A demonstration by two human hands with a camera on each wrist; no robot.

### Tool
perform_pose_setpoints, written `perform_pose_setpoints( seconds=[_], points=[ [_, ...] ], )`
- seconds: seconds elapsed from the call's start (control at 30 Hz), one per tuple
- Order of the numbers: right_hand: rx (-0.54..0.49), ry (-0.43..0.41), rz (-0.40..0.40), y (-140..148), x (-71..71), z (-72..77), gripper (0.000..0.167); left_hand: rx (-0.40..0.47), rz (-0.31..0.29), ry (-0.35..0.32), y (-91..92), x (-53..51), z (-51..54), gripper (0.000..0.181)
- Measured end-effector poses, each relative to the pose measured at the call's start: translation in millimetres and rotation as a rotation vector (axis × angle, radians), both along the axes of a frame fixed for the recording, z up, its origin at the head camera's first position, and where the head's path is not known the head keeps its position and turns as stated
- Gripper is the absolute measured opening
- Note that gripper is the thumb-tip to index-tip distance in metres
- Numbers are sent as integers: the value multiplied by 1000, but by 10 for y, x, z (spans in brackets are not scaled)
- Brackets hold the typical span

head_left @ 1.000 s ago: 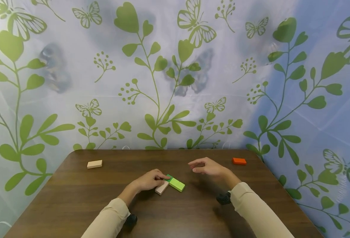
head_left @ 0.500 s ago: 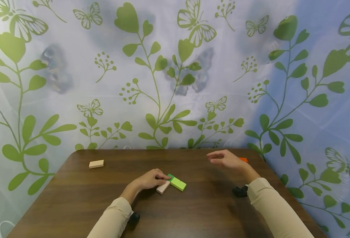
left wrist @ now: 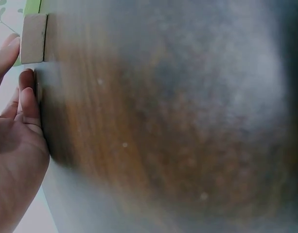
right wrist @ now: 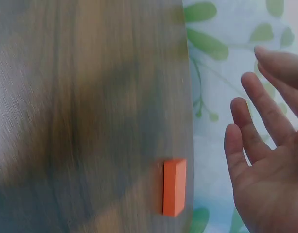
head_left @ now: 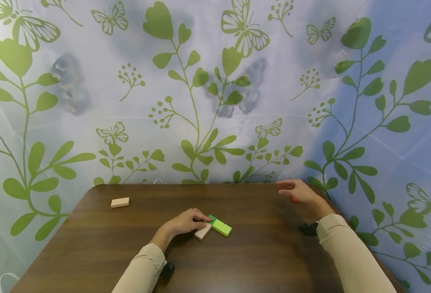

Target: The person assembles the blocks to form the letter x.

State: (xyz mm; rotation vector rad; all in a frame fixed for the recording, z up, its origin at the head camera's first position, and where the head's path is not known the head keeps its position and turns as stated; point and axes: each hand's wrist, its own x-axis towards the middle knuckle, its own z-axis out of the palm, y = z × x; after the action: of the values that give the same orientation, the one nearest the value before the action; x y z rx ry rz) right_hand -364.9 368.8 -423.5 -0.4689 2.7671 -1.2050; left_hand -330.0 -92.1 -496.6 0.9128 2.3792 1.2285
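Observation:
Near the table's middle, my left hand [head_left: 187,222] rests its index fingertip on a dark green block [head_left: 212,219]. Its thumb touches a pale wooden block [head_left: 203,232], also seen past the thumb as a pale block [left wrist: 34,39] in the left wrist view. A lime green block [head_left: 221,228] lies end-on against these two. My right hand [head_left: 299,191] hovers at the far right with loosely bent fingers and nothing in them. Beneath it an orange block [head_left: 293,199] is mostly hidden in the head view, but the right wrist view shows the orange block [right wrist: 174,187] lying apart from the fingers.
Another pale wooden block [head_left: 120,202] lies at the table's far left. The brown wooden table [head_left: 157,197] ends at a patterned curtain [head_left: 208,101] with green leaves and butterflies. Dark wrist devices sit under both cuffs.
My right hand has moved right and away from the middle blocks, coming over the orange block and covering most of it. The left hand has kept its place on the blocks.

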Motion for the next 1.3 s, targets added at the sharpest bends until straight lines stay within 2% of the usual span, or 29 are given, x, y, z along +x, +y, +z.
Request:
perform_pose_setpoints(
  seconds=[0.07, 0.2, 0.4, 0.63, 0.8, 0.97, 1.2, 1.3],
  points=[
    [39, 29, -9, 76, -20, -1, 43, -1, -2, 3, -1, 2, 1, 28],
    [68, 27, -39, 197, -40, -22, 43, -4, -3, 23, -4, 3, 5, 29],
    [119, 9, -120, 371, -27, -172, 46, -9, 4, 3, 6, 13, -35, 29],
    [264, 114, -229, 554, -27, -397, 45, -12, 10, 28, 34, 4, -49, 28],
    [288, 149, -242, 581, -105, -507, 47, 2, 23, 12, 11, -19, -31, 27],
    [290, 137, -240, 625, -150, -637, 52, -11, 26, 10, -7, -28, -27, 27],
    [162, 61, -296, 764, -124, -822, 54, -36, 16, 13, 1, -19, -21, 28],
    [132, 36, -311, 783, -127, -864, 60, -37, 33, 5, -2, -24, -22, 27]
  ],
)
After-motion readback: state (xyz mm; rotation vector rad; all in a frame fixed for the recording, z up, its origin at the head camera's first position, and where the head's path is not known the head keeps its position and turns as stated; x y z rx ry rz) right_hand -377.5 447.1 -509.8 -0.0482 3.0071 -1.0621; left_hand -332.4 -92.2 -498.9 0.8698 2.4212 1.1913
